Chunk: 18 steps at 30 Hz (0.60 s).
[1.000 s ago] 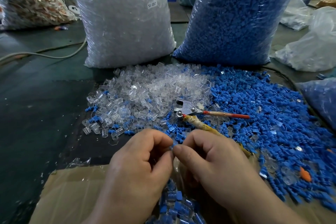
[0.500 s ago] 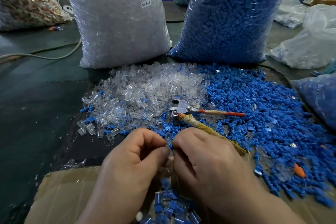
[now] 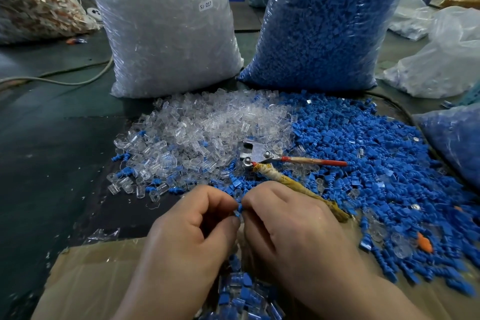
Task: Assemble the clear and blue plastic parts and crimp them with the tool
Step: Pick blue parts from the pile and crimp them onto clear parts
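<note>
Left hand point(image 3: 192, 228), right hand point(image 3: 291, 226) pinch blue part point(image 3: 238, 209) (between fingertips).

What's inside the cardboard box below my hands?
Blue-and-clear pieces show in the cardboard box between the wrists. The left hand and right hand, pinching a blue part, cover the rest.
</note>
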Available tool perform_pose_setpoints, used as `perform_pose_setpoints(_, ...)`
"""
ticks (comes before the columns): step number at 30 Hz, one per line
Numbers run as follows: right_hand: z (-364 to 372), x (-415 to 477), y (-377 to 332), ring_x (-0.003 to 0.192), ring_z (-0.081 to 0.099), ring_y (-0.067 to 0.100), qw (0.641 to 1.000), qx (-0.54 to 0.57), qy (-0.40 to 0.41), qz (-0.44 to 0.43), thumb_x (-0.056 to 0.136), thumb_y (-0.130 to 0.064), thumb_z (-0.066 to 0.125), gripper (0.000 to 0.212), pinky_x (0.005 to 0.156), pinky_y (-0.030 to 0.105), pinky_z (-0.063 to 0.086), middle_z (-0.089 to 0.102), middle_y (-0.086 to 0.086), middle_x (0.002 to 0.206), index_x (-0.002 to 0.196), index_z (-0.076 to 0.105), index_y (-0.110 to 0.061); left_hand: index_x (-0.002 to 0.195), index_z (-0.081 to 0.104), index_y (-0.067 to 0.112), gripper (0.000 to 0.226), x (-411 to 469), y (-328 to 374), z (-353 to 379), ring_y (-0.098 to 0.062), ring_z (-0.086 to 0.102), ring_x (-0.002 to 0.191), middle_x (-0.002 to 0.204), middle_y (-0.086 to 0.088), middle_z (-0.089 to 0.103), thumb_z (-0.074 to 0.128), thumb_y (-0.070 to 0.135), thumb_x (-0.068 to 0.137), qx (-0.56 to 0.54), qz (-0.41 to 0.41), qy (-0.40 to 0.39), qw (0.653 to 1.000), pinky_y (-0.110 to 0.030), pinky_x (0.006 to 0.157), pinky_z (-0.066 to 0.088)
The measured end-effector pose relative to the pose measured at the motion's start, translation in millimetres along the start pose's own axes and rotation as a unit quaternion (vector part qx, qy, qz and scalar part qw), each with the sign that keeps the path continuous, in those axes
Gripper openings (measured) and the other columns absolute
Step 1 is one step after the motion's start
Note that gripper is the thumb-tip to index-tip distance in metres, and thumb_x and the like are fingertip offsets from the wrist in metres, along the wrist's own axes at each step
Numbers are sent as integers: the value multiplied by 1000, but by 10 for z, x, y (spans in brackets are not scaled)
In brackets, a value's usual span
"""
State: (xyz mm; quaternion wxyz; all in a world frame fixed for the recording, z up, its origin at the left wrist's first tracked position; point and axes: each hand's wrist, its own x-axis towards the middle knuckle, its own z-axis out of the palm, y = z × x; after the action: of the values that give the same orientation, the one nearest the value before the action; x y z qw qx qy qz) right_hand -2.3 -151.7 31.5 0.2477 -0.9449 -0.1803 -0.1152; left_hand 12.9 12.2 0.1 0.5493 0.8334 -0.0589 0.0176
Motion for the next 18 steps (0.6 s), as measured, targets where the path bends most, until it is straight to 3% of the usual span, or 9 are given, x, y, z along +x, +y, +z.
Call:
perform_pose_setpoints(2, -2, -11, 1, 73, 53, 19, 1000, -4, 4, -6, 95, -46, 33, 32, 58, 43, 47, 54, -6, 87, 92, 55, -22, 89, 69, 46, 30, -9, 26, 1, -1, 65, 60, 73, 16, 72, 76, 22, 73, 24, 23, 13, 999, -11, 56, 50)
perform_pose_setpoints(5, -7, -14, -23, 70, 50, 14, 999, -31, 22, -24, 95, -40, 41, 22, 54, 31, 40, 50, -9, 82, 88, 55, -24, 87, 70, 44, 37, 17, 3, -3, -15, 69, 64, 71, 8, 73, 79, 9, 77, -30, -6, 9, 999, -35, 63, 58)
perform_pose_setpoints(7, 1, -8, -26, 69, 48, 14, 999, -6, 20, -29, 96, -37, 43, 22, 53, 34, 41, 50, -8, 82, 88, 56, -21, 85, 71, 42, 38, 33, -1, -14, -28, 70, 70, 73, 2, 73, 82, 7, 75, -55, -33, 4, 998, -46, 68, 59)
perform_pose_setpoints(9, 1, -1, -28, 71, 49, 14, 999, 4, 10, -34, 96, -35, 46, 20, 52, 36, 43, 52, -6, 84, 90, 57, -20, 83, 73, 38, 35, 42, -9, -22, -33, 68, 69, 72, -2, 73, 84, 7, 73, -73, -58, 1, 996, -48, 69, 58)
perform_pose_setpoints(12, -10, 10, -33, 79, 56, 12, 998, -39, 10, -42, 93, -34, 54, 13, 47, 24, 42, 60, -8, 92, 95, 61, -24, 80, 73, 33, 26, 52, 9, -34, -33, 67, 63, 68, -6, 72, 88, 13, 73, -91, -89, 8, 992, -51, 66, 57)
perform_pose_setpoints(13, -5, 9, -23, 85, 58, 13, 998, -32, 13, -44, 93, -34, 54, 14, 53, 25, 47, 62, -8, 97, 99, 61, -24, 80, 73, 33, 23, 52, 18, -43, -32, 67, 62, 67, -6, 71, 89, 19, 71, -91, -95, 7, 991, -52, 65, 57)
perform_pose_setpoints(15, -1, 33, 19, 103, 58, 15, 999, -40, 14, -29, 92, -37, 50, 27, 80, 33, 54, 62, -5, 113, 114, 58, -24, 79, 72, 33, 19, 60, 30, -71, -26, 67, 60, 66, -4, 71, 86, 25, 69, -98, -107, 11, 989, -50, 63, 57)
perform_pose_setpoints(16, -12, 55, 60, 117, 52, 16, 998, -69, 6, 9, 91, -41, 49, 37, 96, 37, 50, 56, -6, 126, 126, 49, -28, 79, 72, 34, 19, 66, 24, -87, -23, 68, 59, 66, -4, 71, 85, 24, 71, -102, -112, 12, 988, -45, 60, 56)
perform_pose_setpoints(18, -49, 78, 208, 142, 24, 18, 984, -129, -38, 114, 90, -54, 48, 65, 119, 43, 23, 28, -8, 151, 144, 15, -38, 78, 71, 35, 25, 77, 13, -109, -19, 68, 55, 67, -5, 73, 80, 12, 80, -111, -123, 11, 986, -33, 56, 53)
